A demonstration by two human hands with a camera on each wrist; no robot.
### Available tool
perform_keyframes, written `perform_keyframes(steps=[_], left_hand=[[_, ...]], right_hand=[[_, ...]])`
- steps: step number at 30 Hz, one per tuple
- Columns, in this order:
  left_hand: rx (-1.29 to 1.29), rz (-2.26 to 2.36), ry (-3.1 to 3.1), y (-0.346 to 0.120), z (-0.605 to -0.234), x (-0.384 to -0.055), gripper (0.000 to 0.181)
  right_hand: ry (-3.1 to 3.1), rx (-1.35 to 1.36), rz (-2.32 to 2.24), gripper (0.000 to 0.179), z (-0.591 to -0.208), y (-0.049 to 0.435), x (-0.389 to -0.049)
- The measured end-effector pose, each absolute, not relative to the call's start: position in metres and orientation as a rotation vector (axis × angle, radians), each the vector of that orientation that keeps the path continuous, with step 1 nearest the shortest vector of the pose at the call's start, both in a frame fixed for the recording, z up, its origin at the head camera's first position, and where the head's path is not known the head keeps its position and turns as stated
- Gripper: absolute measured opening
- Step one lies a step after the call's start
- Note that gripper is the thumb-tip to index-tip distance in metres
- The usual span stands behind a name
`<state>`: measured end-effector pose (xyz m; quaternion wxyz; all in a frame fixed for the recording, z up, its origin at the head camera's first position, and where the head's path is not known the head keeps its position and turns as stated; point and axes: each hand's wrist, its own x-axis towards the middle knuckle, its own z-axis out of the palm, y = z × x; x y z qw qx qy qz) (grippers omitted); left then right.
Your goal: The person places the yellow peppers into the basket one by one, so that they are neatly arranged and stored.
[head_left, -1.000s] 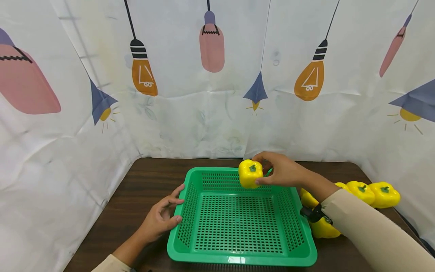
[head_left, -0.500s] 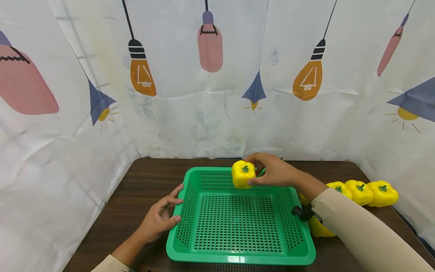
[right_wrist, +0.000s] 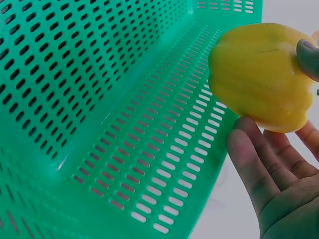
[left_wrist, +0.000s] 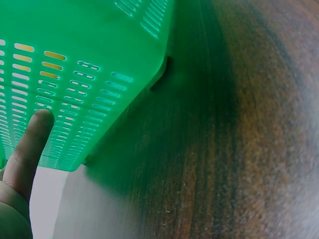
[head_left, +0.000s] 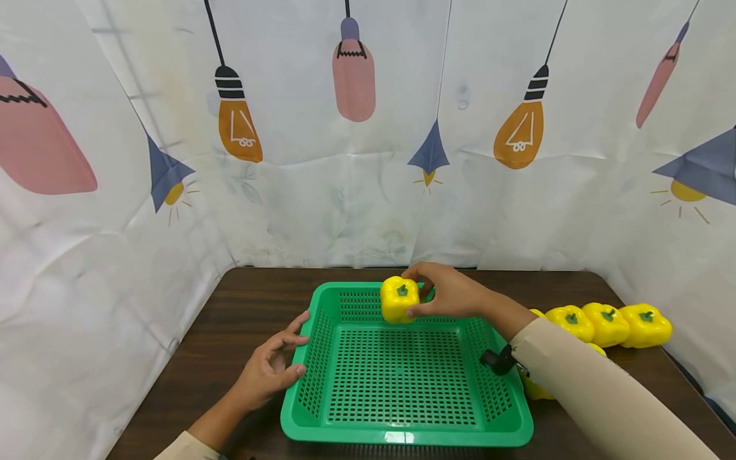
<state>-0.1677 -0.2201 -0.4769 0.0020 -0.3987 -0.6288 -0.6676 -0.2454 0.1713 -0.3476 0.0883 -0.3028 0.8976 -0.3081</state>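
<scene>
Two beige sleeves [head_left: 598, 383] reach in from the near side of the brown table [head_left: 259, 300], the right one with a black band [head_left: 499, 361] at its wrist. A green slotted basket [head_left: 402, 438] sits between them, its long sides roughly in line with the table's far edge. The left hand [head_left: 270, 370] lies at the basket's left rim, fingers loosely bent and apart, thumb tip at the rim, nothing in its grasp. Toward the table's right edge, yellow peppers [head_left: 646, 326] stand in a row, with more partly hidden by the right sleeve. The right hand [head_left: 445, 291], spread about as wide as a yellow pepper [head_left: 397, 300], pinches it between thumb and fingers over the basket's far side. Past the table's far edge hangs a white sheet [head_left: 322, 211] printed with lamps.
</scene>
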Motion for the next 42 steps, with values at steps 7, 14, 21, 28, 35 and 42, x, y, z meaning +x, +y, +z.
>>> perform_keyframes(steps=[7,14,21,28,35,42], left_hand=[[-1.262,-2.091,-1.961,-0.220,-0.478,-0.169,0.040],[-1.254,-2.097,-1.960,-0.220,-0.479,-0.168,0.040],[-1.250,-2.096,-1.959,-0.219,-0.478,-0.167,0.040],[-1.259,-2.092,-1.961,-0.219,-0.477,-0.167,0.040],[-1.260,-2.078,-1.967,-0.219,-0.477,-0.167,0.040],[-1.254,-2.080,-1.970,-0.219,-0.477,-0.167,0.040]], right_hand=[[2.644,-0.912,-0.946,0.069,-0.352,0.163,-0.246],[2.619,-0.916,-0.976,0.069,-0.355,0.155,-0.244],[2.602,-0.917,-0.990,0.068,-0.360,0.146,-0.243],[2.610,-0.888,-0.980,0.068,-0.362,0.136,-0.241],[2.617,-0.899,-0.938,0.068,-0.365,0.127,-0.243],[2.598,-0.911,-0.941,0.067,-0.373,0.120,-0.246]])
